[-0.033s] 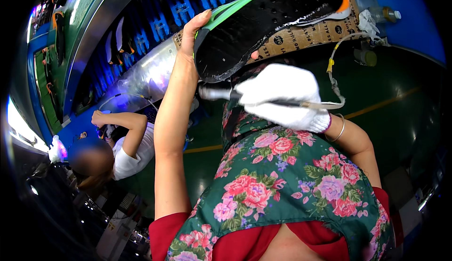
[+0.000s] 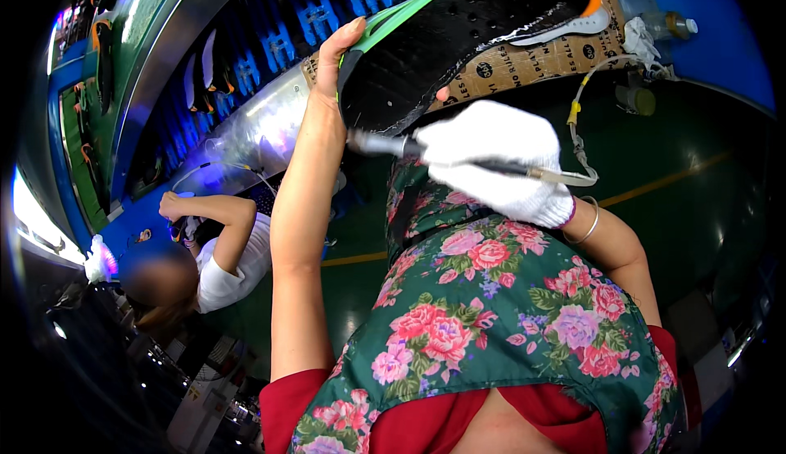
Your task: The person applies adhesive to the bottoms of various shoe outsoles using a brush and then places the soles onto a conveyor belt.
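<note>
My bare left hand (image 2: 336, 57) grips a large shoe sole (image 2: 409, 53) at its near end, thumb over the left edge and a fingertip showing at the right edge; the other fingers are hidden beneath. The sole's upward face is black and partly shiny, and its rim runs from green to orange. My right hand (image 2: 495, 159), in a white knit glove, is closed around a slim brush (image 2: 381, 144) with a thin hose (image 2: 569, 179) at its rear end. Motion blurs the brush head, which is close to the sole's near end; I cannot tell whether they touch.
Printed brown cardboard (image 2: 532, 65) lies beyond, with a white perforated piece (image 2: 573, 28) on it. A crumpled white cloth (image 2: 639, 38) and a clear bottle (image 2: 667, 25) are at the right. Blue racks (image 2: 315, 22) line the far side. Another person (image 2: 233, 257) works at the left.
My right hand and the brush have shifted slightly up, bringing the brush head nearer the sole's near end. The sole has tilted slightly, and more of the white piece shows.
</note>
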### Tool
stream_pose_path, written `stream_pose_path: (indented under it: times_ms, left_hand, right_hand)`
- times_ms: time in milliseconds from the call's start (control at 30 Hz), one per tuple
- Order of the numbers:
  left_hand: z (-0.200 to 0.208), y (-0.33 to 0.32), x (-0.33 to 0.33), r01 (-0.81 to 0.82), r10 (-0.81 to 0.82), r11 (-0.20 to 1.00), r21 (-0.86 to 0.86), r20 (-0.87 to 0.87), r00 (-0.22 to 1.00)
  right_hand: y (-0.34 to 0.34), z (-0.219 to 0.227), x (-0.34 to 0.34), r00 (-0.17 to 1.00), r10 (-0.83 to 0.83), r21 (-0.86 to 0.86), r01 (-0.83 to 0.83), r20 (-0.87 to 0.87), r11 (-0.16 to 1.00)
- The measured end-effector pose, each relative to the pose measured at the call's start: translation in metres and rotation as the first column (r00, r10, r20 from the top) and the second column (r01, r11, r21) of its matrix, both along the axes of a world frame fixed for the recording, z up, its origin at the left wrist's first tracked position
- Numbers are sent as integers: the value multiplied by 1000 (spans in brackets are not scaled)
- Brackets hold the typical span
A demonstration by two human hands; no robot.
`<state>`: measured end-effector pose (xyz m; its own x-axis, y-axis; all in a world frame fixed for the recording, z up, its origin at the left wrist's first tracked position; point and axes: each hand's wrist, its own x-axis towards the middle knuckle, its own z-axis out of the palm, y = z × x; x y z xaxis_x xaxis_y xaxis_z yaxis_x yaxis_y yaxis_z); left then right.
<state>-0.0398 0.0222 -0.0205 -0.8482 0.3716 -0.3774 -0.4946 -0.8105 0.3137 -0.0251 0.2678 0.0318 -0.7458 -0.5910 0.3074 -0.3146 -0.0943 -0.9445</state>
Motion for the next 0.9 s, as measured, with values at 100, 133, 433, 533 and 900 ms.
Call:
stream_pose_path:
  times_ms: [100,133,433,533,900]
  left_hand:
    - [-7,8,-1,40,-35,998,58,-97,995]
    - [-6,13,-1,94,-75,989,113,-158,985]
    - [-4,44,22,-57,49,984,167,46,998]
    - [-3,61,30,-55,43,981,185,66,997]
    - [8,33,8,27,-14,983,184,-69,998]
  right_hand:
    - [0,-6,1,976,98,-15,-97,193,995]
    - [2,-7,2,941,170,-46,-164,293,985]
    - [23,-7,-69,982,-190,39,190,18,981]
    - [36,-10,-104,810,-311,44,382,-497,923]
    - [12,-5,-17,865,109,181,-21,-489,983]
